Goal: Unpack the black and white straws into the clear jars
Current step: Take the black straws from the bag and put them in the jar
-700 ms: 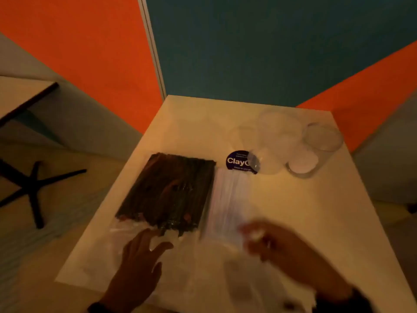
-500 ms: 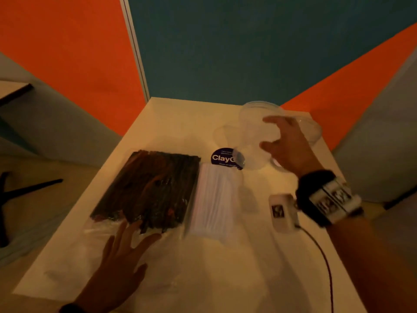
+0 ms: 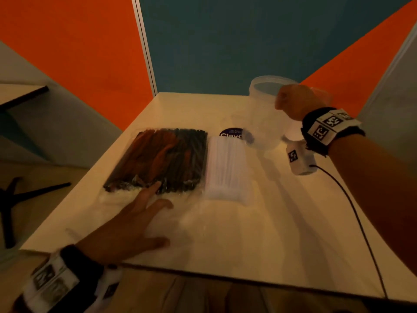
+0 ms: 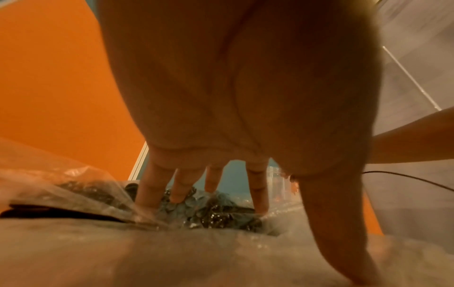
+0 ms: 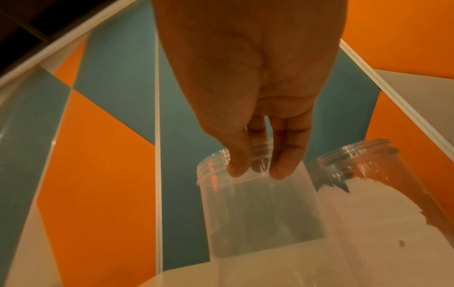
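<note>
My left hand (image 3: 133, 222) lies flat, fingers spread, pinning the black straws (image 3: 162, 159) pack so it won't slide; white straws (image 3: 226, 168) sit just beside it. My right hand (image 3: 293, 101) clasps a clear jar (image 5: 258, 203) rim (presumably fetching it closer).

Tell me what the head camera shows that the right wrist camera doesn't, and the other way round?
Only the head view shows the pack of black straws, the pack of white straws, the left hand spread flat on the black pack's wrapper, and the round dark sticker. Only the right wrist view shows the fingertips on the threaded neck of the nearer clear jar, gripping it, and the second jar close up. Both show the right hand, the two jars, the table and the orange and blue walls.
</note>
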### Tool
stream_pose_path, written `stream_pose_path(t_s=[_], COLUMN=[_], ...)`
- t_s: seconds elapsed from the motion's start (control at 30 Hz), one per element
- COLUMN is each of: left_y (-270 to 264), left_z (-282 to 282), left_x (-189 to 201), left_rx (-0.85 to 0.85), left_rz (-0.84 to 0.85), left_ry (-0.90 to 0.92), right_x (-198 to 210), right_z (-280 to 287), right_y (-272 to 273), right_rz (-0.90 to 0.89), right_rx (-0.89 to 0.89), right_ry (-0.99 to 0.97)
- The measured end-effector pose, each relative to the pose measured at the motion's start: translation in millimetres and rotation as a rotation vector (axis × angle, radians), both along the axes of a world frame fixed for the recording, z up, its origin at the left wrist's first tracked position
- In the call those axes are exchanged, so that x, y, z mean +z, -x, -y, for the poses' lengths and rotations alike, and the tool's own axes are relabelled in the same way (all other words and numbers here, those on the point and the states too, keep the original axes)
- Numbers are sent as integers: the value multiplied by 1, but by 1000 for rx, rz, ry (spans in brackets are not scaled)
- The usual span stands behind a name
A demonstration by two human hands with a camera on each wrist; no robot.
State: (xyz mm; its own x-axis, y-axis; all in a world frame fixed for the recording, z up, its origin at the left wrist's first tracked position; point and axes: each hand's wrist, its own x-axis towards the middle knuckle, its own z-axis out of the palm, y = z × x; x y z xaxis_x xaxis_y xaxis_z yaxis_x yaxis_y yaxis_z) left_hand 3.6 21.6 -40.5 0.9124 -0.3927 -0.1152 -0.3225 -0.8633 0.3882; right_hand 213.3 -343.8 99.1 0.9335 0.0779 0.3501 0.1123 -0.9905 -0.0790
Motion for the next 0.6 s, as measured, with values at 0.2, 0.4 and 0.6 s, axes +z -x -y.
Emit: stream_pose_path(t_s=[0.2,0.4,0.6], left_y=[-3,-1,-2], left_z=[13,22,28], left_x=[13,25,21], left_rx=[24,24,61], left_rz=[34,88,83], left_ry=[-31,-66,-49], right_x=[2,1,-1], right_z=[8,28,39], right_y=[54,115,155], right_rz=[-82,-145,-168], right_rx=[17,122,127], right_ry=[31,-254,-231])
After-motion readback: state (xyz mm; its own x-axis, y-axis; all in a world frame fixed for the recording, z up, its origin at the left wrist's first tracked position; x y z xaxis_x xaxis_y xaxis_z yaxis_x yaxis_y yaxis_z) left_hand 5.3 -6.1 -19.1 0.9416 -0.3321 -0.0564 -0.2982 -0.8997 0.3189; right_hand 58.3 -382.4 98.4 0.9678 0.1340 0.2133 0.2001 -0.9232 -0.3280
